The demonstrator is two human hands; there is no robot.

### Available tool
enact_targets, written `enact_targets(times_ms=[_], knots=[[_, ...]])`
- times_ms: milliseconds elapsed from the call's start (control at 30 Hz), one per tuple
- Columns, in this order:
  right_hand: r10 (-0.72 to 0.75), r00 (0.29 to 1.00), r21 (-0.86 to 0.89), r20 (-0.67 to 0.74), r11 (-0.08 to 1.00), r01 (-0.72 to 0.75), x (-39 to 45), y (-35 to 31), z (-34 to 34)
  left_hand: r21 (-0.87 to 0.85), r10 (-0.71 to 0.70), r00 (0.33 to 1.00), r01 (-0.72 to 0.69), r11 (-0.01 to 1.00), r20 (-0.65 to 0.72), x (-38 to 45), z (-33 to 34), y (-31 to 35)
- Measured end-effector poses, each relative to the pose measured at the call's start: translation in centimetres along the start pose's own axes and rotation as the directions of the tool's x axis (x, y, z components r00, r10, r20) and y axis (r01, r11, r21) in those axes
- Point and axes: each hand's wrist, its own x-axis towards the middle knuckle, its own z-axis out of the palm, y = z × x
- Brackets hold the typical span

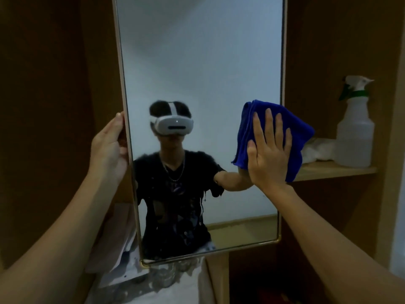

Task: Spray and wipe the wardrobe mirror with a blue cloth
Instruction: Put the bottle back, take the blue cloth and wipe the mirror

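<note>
A tall mirror (203,69) in a thin gold frame hangs in front of me inside a wooden wardrobe. My left hand (109,148) grips its left edge, thumb on the front and fingers curled behind the frame. My right hand (270,150) lies flat with straight fingers on a folded blue cloth (295,130), pressing it against the glass near the right edge at mid height. The cloth overhangs the frame to the right. A translucent white spray bottle (355,137) with a green collar stands upright on a shelf to the right.
The wooden shelf (333,171) at the right also holds a crumpled white cloth or bag (317,150) beside the bottle. Dark wardrobe panels flank the mirror. Below the mirror lie pale papers and fabric (122,260). The glass reflects a person wearing a headset.
</note>
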Motion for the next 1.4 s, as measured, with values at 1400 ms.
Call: enact_targets(times_ms=[1400], knots=[[-0.302,0.940,0.195,0.157,0.943,0.271,-7.3,-13.4,0.3,-0.133,-0.154,0.988,0.157,0.979,0.033,-2.0,-4.1,-5.8]])
